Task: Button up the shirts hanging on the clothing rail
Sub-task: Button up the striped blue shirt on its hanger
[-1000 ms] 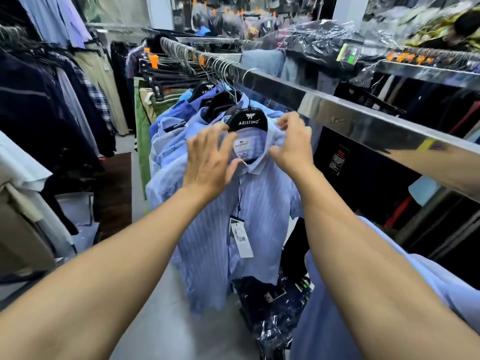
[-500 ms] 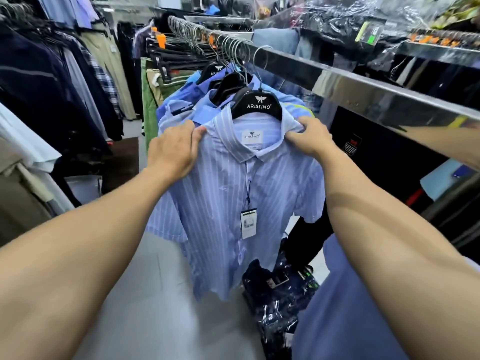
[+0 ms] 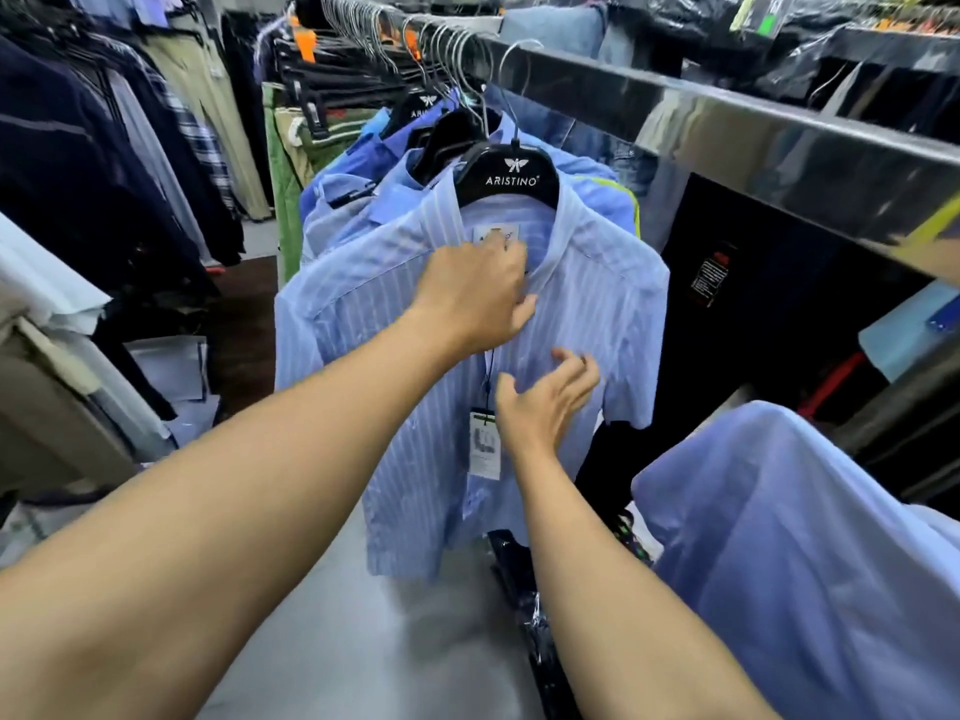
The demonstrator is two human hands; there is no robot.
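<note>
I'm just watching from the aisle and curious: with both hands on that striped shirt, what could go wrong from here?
The left hand presses near the collar of the striped shirt; a hard tug might slide it off the black hanger. The price tag dangles right beside the right hand and could snag in the fingers or the placket. The shirts behind hang tightly packed, so they could get dragged along.

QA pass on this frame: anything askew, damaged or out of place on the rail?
Mostly tidy. The striped shirt hangs on its black hanger, left hand at the collar, right hand open near the placket. One oddity: plastic-wrapped dark garments lie on the floor under it, off the rail. No damage visible.
</note>
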